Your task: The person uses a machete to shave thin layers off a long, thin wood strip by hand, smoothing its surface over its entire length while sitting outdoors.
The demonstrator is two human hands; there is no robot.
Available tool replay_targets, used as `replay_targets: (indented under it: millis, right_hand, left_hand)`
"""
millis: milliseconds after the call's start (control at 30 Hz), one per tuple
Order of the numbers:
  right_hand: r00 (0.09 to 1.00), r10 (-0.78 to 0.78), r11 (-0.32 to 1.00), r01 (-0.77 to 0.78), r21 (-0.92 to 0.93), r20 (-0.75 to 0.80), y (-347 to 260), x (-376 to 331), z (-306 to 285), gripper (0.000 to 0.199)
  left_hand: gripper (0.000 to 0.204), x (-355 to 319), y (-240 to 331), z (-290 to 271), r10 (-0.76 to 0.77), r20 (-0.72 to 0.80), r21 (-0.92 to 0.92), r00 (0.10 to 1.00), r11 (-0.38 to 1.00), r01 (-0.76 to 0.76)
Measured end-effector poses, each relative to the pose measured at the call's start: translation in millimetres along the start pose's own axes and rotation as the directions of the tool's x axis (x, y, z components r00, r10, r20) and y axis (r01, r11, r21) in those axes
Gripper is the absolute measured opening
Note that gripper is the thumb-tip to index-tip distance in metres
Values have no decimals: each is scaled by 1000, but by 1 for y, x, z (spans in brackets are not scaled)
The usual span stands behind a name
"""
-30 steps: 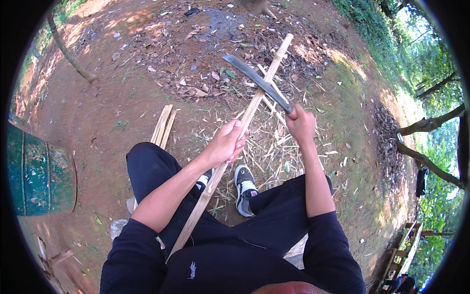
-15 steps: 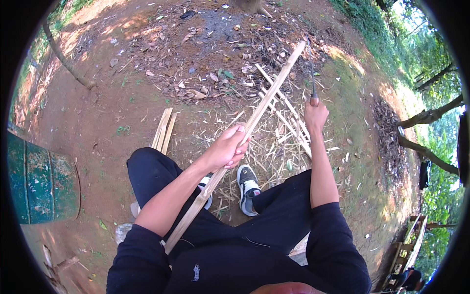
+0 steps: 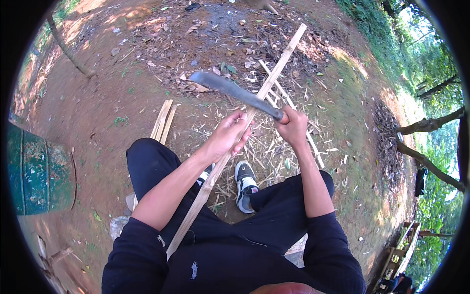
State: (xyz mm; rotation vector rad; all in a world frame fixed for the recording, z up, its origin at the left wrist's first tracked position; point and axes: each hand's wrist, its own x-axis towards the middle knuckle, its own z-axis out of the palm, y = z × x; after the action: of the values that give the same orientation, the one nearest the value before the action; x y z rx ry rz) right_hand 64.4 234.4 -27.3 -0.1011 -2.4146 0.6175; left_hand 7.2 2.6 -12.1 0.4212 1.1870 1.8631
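A long pale wooden strip (image 3: 203,196) slants from my lap up and away to the right. Around its middle my left hand (image 3: 228,135) is closed, fingers curled under it. My right hand (image 3: 293,126) grips the brown handle of a machete (image 3: 230,89). The broad dark blade crosses over the strip just beyond my left hand, its tip pointing left. Whether the edge touches the wood I cannot tell.
Wood shavings (image 3: 227,191) and several cut strips (image 3: 284,93) lie on the dirt around my shoes (image 3: 246,183). More strips (image 3: 163,120) rest beyond my left knee. A green drum (image 3: 44,171) stands at the left. Branches (image 3: 426,157) reach in from the right.
My right hand has come nearer and left. The machete, earlier pointing away to the right of the strip, has swung left across it. My left hand keeps its hold.
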Motion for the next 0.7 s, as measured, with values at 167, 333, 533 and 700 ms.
replay_targets:
  millis: [167, 333, 533, 700]
  right_hand:
    - [992, -67, 997, 62, 53, 104, -29, -5, 15, 8]
    - [984, -125, 992, 120, 47, 127, -35, -3, 13, 9]
    - [997, 3, 996, -10, 88, 75, -30, -5, 15, 11]
    - [961, 227, 921, -264, 286, 155, -40, -2, 7, 21]
  left_hand:
    - [28, -5, 10, 1, -55, -54, 7, 997, 998, 56]
    - [32, -1, -4, -13, -24, 22, -195, 999, 980, 27]
    - [20, 6, -4, -12, -34, 33, -316, 999, 948, 43]
    - [24, 3, 3, -8, 13, -41, -32, 999, 999, -15]
